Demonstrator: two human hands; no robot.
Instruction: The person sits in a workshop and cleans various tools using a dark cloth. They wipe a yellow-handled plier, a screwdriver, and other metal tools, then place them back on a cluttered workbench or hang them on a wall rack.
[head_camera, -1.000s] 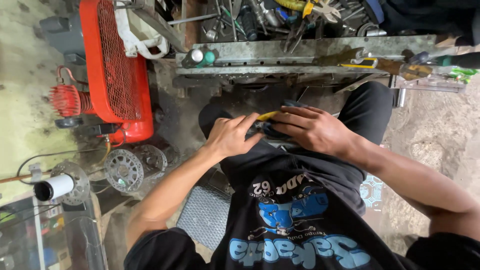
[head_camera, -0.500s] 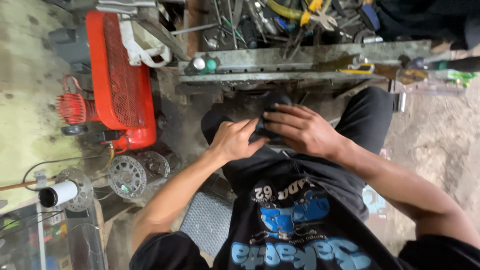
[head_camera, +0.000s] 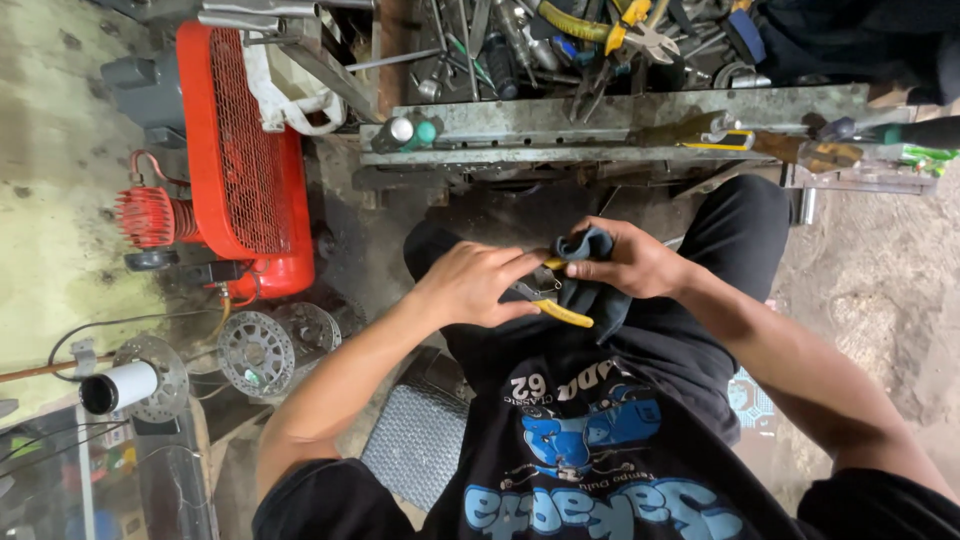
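Near the middle of the frame, the left hand (head_camera: 470, 287) was curled around a pair of pliers with yellow-sleeved handles (head_camera: 548, 297), its fingers closed over the metal head while one yellow handle stuck out toward the lower right. The right hand (head_camera: 630, 262) pinched a crumpled dark blue-grey cloth (head_camera: 592, 280) between thumb and fingers, gripping it tight, and the cloth lay against the pliers just beside the left fingertips. Both hands were held over the lap of the person, who wore a black printed shirt and black trousers.

Across the top of the frame ran a worn grey metal desk (head_camera: 640, 108) heaped with hand tools, a yellow-handled cutter (head_camera: 625, 25) among them, and a wooden-handled tool (head_camera: 810, 152) lay at its front edge. In the upper left stood a red air compressor with a mesh guard (head_camera: 235, 150). Below it, at the left, two round perforated metal brake discs (head_camera: 262, 350) lay on the dirty floor.
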